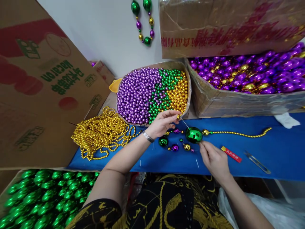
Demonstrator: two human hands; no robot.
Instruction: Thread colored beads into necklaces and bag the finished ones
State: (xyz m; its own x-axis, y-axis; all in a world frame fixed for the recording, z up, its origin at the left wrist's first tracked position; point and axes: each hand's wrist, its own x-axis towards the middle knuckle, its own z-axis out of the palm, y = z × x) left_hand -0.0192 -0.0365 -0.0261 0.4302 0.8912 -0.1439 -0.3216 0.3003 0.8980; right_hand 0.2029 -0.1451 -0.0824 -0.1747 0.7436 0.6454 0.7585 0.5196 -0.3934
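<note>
My left hand (163,123) pinches a small gold bead (178,117) between its fingertips, at the front rim of a box of small beads (135,95). A thin pale strand (185,123) runs from there to a large shiny green bead (193,135). The fingertips of my right hand (214,160) are closed at the lower edge of that green bead. To its right follow a bigger gold bead (205,132) and a gold bead chain (240,135). Under my left hand lies a strand with a green bead (163,141), purple beads (175,147) and gold beads (187,147).
A pile of gold bead chains (102,132) lies left on the blue table (281,152). Right are a red packet (231,154), thread snips (257,162) and a carton of purple beads (238,105). Large green beads (45,197) fill a box lower left. A bead necklace (147,41) hangs behind.
</note>
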